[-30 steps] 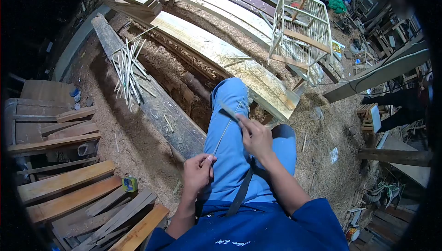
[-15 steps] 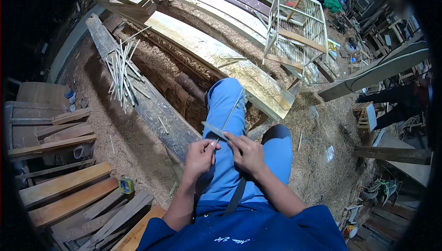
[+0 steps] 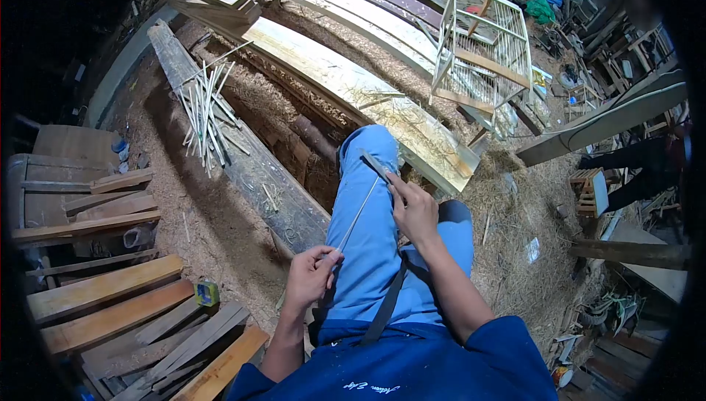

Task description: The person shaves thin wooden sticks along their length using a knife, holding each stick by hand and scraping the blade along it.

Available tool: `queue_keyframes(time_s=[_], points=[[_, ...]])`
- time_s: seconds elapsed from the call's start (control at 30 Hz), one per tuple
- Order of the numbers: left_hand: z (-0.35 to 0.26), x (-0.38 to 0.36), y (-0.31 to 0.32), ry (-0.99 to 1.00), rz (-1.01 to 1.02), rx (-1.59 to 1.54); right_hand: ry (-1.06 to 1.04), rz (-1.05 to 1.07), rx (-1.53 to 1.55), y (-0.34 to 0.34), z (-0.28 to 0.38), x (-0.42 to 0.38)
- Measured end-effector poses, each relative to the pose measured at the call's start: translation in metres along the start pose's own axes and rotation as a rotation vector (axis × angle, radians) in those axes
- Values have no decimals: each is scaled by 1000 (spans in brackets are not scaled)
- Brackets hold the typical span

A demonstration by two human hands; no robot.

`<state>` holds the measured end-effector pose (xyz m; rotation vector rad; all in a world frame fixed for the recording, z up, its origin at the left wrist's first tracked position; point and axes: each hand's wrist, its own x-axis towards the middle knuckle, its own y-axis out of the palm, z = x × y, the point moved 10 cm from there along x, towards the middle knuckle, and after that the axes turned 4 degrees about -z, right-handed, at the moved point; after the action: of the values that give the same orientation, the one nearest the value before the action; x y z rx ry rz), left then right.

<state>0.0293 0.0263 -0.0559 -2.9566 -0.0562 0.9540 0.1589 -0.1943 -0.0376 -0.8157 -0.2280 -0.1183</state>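
Observation:
Pinched in my left hand [image 3: 310, 277] is the near end of a thin pale stick [image 3: 359, 214], slanting up and right over my thigh. My right hand [image 3: 414, 213] is closed on a knife [image 3: 373, 165], whose dark flat blade points up and left above my knee. The stick's far end meets the blade close to my right fingers. The knife's handle is hidden in my palm. A loose bundle of similar thin sticks [image 3: 208, 110] lies on the weathered plank [image 3: 246, 169] to my left.
A slatted wooden cage [image 3: 485, 51] stands beyond a pale board [image 3: 316, 62] strewn with shavings. Cut planks [image 3: 121, 313] and a yellow tape measure [image 3: 207, 293] lie at lower left. Another person's dark-clothed legs [image 3: 632, 169] show at right.
My right hand with the knife has moved up and right, away from my left hand. My left hand has shifted slightly down. More of the stick now shows between them.

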Motion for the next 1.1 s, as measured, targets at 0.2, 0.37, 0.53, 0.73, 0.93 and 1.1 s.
queue_keyframes(time_s=[0.2, 0.37, 0.53, 0.73, 0.93, 1.1], points=[[-7, 29, 5, 4, -20, 32, -70, 173, 166, 3, 24, -30], [-21, 50, 17, 135, -53, 144, -119, 296, 112, 1, 52, -62], [-21, 55, 18, 182, -72, 201, -117, 279, 62, 0, 51, -62], [-11, 36, 11, 145, -37, 150, -75, 184, -12, -3, 36, -48], [3, -4, -7, 67, -26, 91, -43, 141, -29, -1, 19, -27], [12, 0, -9, 6, -79, 71, -5, 85, 42, 2, 9, -16]])
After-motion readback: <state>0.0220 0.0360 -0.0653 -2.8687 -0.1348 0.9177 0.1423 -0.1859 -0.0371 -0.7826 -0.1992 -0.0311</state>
